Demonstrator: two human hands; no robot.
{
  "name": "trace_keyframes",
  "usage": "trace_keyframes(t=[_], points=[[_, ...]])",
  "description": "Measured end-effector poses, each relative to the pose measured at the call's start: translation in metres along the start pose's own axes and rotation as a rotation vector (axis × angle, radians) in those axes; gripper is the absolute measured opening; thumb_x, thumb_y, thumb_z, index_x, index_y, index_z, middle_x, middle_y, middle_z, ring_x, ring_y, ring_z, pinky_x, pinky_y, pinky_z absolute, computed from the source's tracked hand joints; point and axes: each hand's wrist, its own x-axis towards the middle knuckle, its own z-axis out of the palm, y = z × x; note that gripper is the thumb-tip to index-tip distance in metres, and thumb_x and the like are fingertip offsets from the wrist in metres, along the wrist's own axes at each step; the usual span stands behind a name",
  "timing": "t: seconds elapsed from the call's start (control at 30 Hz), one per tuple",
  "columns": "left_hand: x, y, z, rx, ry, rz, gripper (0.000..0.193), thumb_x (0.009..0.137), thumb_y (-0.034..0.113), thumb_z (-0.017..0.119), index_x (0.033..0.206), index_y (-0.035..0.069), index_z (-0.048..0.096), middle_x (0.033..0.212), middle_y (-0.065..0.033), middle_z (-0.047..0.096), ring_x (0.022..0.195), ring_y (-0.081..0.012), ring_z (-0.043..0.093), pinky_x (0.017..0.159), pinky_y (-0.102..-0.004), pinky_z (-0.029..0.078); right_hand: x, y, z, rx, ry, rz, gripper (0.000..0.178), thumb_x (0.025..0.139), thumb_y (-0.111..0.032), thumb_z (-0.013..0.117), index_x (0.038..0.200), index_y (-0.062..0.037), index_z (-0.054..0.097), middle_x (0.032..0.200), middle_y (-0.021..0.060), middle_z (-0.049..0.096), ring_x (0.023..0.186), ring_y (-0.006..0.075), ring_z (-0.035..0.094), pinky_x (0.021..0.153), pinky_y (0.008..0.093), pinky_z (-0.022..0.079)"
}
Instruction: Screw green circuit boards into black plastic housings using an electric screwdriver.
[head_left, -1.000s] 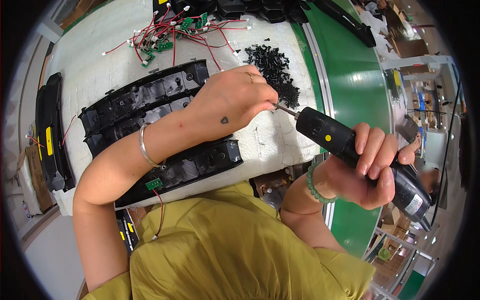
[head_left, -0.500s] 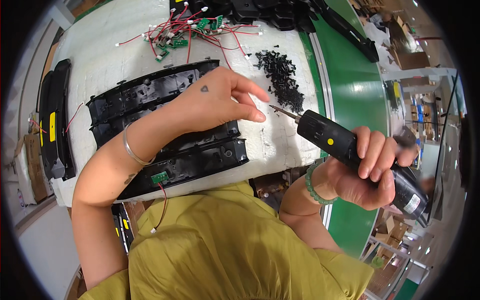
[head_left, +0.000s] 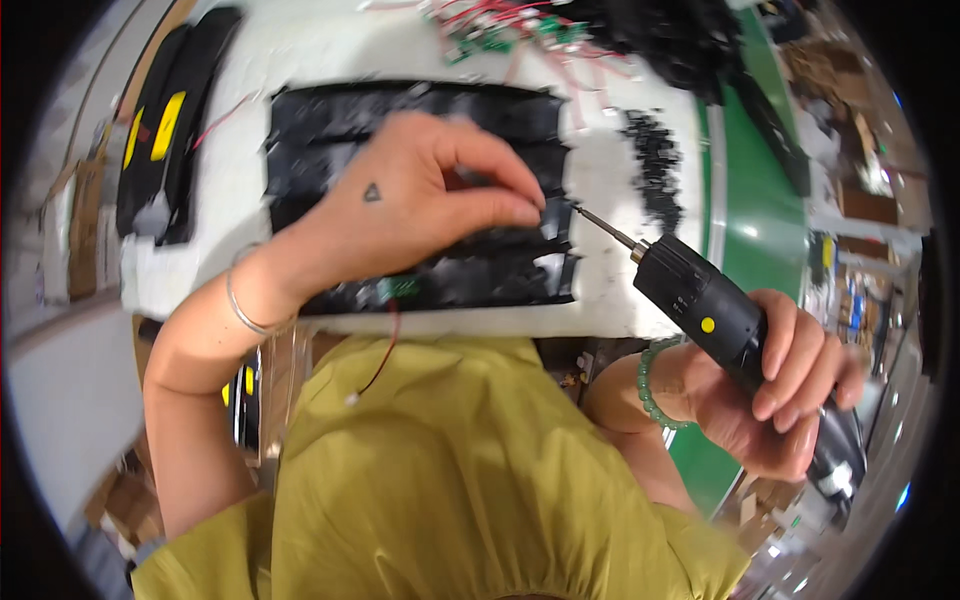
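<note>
My left hand, at centre-left, has drawn away from the small black screws heaped at right and now hangs over the long black plastic panels, mid-frame. Its thumb and forefinger have narrowed to a slim gap; blur keeps me from telling whether anything sits between them. My right hand, lower right, remains wrapped around the black cylindrical electric screwdriver, whose thin metal bit has come close to the panels' right end. I judge the work has shifted from the screws to the panels.

Counted: one screwdriver; seemingly four panels, partly hidden by my hand; one green circuit board with its wire, at the lowest panel; two black housings with yellow labels, upper left. The screws are too many to count.
</note>
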Motion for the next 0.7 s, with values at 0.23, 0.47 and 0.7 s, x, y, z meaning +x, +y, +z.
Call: trace_keyframes(t=[0.23,0.47,0.7], points=[[-0.099,-0.021,-0.026,0.658,0.383,0.236,0.017,0.059,0.002,0.072,0.074,0.006,0.065,0.07,-0.0042,0.061,0.078,-0.0242,0.058,0.065,-0.0321,0.048,-0.044,0.047,0.032,0.056,-0.507,0.245,0.03,0.073,-0.009,0.068,0.091,-0.0121,0.044,0.056,-0.0059,0.05,0.045,0.0054,0.046,0.052,0.0179,0.04],[-0.13,-0.043,0.011,0.796,0.433,0.292,0.009,0.061,0.009,0.062,0.069,0.008,0.057,0.076,-0.0004,0.059,0.09,-0.0243,0.057,0.086,-0.0447,0.046,-0.066,0.059,0.049,-0.047,-0.599,0.355,0.03,0.076,-0.011,0.065,0.096,-0.0139,0.042,0.057,-0.0043,0.049,0.043,0.0077,0.042,0.048,0.0211,0.038],[-0.126,-0.064,0.016,0.641,0.461,0.336,0.012,0.066,0.006,0.071,0.074,0.003,0.063,0.079,-0.0049,0.063,0.089,-0.0247,0.062,0.084,-0.0422,0.05,-0.063,0.051,0.055,-0.104,-0.637,0.448,0.03,0.076,-0.01,0.062,0.098,-0.0136,0.042,0.057,-0.0037,0.047,0.044,0.0091,0.04,0.052,0.0244,0.035]])
